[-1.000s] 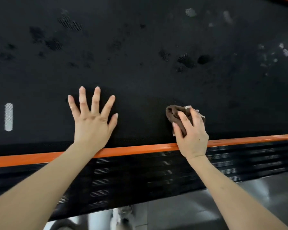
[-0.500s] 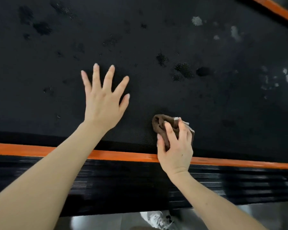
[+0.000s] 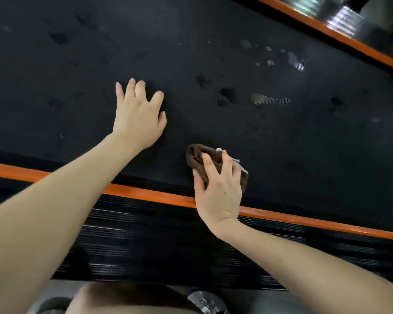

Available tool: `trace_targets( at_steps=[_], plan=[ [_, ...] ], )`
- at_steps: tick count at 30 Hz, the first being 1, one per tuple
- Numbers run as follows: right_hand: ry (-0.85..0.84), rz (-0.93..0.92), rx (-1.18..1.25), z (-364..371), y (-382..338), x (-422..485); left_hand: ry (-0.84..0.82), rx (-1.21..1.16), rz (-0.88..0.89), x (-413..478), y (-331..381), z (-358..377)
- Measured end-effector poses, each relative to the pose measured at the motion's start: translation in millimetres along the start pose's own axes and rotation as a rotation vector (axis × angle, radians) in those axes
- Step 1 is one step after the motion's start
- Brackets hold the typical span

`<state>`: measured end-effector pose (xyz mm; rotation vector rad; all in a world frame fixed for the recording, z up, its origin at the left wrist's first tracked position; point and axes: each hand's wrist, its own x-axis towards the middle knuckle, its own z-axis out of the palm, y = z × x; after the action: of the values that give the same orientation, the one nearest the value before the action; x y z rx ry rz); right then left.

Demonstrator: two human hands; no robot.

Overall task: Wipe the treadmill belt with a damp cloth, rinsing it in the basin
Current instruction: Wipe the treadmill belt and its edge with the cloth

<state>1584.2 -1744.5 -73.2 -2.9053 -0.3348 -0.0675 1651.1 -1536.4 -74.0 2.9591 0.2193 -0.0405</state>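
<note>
The black treadmill belt [image 3: 281, 137] fills most of the view, with dark wet patches and pale smudges toward the upper right. A bunched brown cloth [image 3: 196, 156] lies on the belt near its close edge, and my right hand [image 3: 218, 191] presses down on it with fingers curled over the top. My left hand [image 3: 138, 114] rests flat on the belt to the left of the cloth, fingers spread, holding nothing. No basin is in view.
An orange side rail [image 3: 145, 193] runs along the near edge of the belt, with a black ribbed footrail [image 3: 168, 245] below it. A second orange rail [image 3: 327, 30] crosses the top right corner. Grey floor and my knee [image 3: 127, 300] show at the bottom.
The view has swung left and tilted, so the far orange rail now shows at top right. My right hand keeps the cloth near the close edge; my left hand stays flat beside it.
</note>
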Motion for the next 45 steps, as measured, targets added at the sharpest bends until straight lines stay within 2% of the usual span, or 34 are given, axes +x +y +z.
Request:
trace_targets(
  at_steps=[4, 8, 10, 15, 19, 21, 23, 25, 27, 30, 33, 35, 40, 45],
  plan=[
    [0.02, -0.038, 0.05, 1.6, 0.9, 2.3, -0.068, 0.005, -0.052, 7.1, 20.4, -3.3],
    [0.029, -0.345, 0.051, -9.0, 40.2, 20.1, -0.118, 0.097, -0.021, 3.7, 46.6, 6.5],
    [-0.007, -0.389, 0.096, -20.6, 72.8, 24.1, -0.056, 0.114, -0.022, -0.1, 60.6, 7.3],
    [0.048, -0.096, 0.213, -57.9, 166.7, 30.4, -0.028, 0.074, 0.096, -4.5, 112.5, 10.2],
    [0.303, 0.136, 0.144, -97.3, 240.1, 34.0, -0.023, 0.048, 0.186, 1.3, 171.2, 21.0],
    [0.453, 0.167, 0.063, -121.9, 266.4, 28.6, -0.014, 0.045, 0.235, 5.9, 202.9, 25.8],
    [0.532, 0.101, -0.077, -136.8, 291.3, 22.4, 0.004, 0.034, 0.282, 10.8, 231.6, 29.4],
    [0.448, -0.002, -0.2, -138.6, 312.2, 16.4, 0.032, 0.018, 0.316, 15.7, 256.8, 32.8],
    [0.352, -0.071, -0.205, -131.3, 327.7, 11.6, 0.056, 0.01, 0.344, 20.3, 278.6, 38.5],
    [0.292, -0.024, -0.187, -117.2, 350.6, 15.9, 0.081, -0.018, 0.355, 26.2, 300.8, 48.5],
    [-0.049, 0.042, 0.038, -98.6, 366.1, 23.8, 0.079, -0.024, 0.354, 28.1, 313.0, 60.0],
    [-0.162, -0.025, 0.045, -85.9, 368.7, 26.8, 0.069, 0.002, 0.372, 29.8, 321.4, 68.0],
    [-0.131, -0.229, 0.043, -75.8, 367.2, 33.9, 0.063, 0.044, 0.374, 40.6, 344.6, 79.2],
    [-0.011, -0.234, 0.094, -78.2, 365.1, 31.8, 0.037, 0.071, 0.356, 45.3, 344.6, 80.4]
  ],
)
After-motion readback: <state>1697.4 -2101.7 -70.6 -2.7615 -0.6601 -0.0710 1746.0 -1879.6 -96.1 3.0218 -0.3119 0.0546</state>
